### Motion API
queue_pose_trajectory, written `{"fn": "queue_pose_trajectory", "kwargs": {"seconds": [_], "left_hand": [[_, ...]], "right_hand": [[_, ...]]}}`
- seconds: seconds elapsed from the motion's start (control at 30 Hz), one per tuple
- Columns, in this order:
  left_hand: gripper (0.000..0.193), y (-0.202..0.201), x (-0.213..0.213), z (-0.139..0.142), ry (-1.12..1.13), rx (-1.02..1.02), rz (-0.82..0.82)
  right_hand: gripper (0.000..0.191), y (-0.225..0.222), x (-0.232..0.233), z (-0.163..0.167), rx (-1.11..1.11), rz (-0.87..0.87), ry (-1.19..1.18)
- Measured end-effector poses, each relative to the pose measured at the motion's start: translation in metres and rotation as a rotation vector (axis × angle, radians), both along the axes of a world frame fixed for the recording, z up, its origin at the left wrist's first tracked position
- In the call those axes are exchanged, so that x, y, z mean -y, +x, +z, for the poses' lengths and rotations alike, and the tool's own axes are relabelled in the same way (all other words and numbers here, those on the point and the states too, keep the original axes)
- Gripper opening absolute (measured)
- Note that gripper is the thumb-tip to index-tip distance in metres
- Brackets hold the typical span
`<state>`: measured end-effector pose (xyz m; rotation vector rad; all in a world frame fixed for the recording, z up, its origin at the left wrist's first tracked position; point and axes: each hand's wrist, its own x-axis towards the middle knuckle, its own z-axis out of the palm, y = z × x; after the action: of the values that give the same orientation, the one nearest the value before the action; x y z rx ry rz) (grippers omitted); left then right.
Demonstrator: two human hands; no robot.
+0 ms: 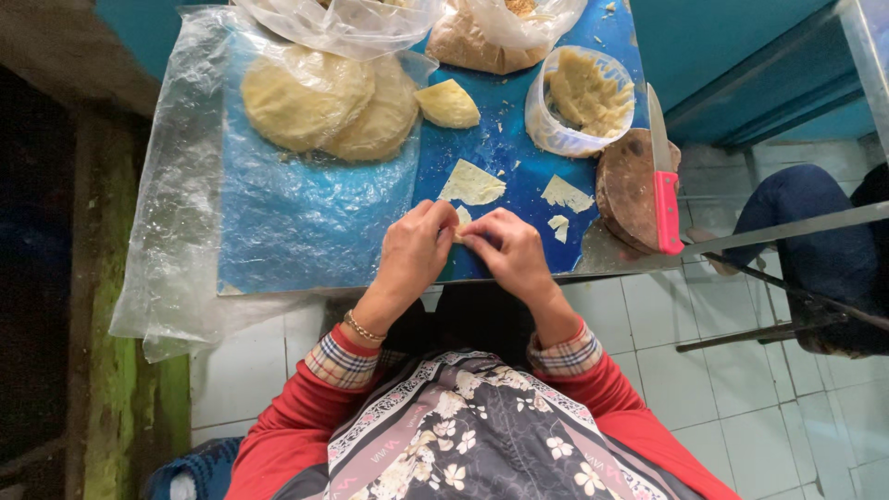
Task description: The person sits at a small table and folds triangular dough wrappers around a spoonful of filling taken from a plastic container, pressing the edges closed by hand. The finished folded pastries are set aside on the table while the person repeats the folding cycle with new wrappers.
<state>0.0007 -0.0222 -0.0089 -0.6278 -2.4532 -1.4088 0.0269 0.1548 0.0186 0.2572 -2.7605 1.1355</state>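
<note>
A clear plastic sheet (176,185) covers the blue table (519,157), with a stack of round dough sheets (319,102) lying on it. At the table's near edge, the left hand (414,252) and right hand (507,250) meet, fingertips pinching a small dough piece (461,222) between them. Behind, an open plastic bag (486,32) holds brown filling; a clear tub (579,102) holds yellowish paste. A pink-handled knife (663,185) rests on a round wooden board (630,190).

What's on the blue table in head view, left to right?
Plastic sheet → round dough stack → folded dough wedge → flat dough triangle → tub of filling → round wooden board → red-handled knife.
</note>
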Motion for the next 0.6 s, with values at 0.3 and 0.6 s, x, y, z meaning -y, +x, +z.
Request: {"fn": "queue_pose_trajectory", "kwargs": {"seconds": [0.3,0.6], "left_hand": [[0.007,0.016,0.005,-0.007,-0.115,-0.237,-0.065],[0.003,0.014,0.001,-0.004,-0.009,-0.133,-0.008]], "right_hand": [[0.008,0.009,0.002,0.002,-0.245,0.087,0.198],[0.009,0.009,0.001,-0.005,-0.135,0.025,0.006]]}}
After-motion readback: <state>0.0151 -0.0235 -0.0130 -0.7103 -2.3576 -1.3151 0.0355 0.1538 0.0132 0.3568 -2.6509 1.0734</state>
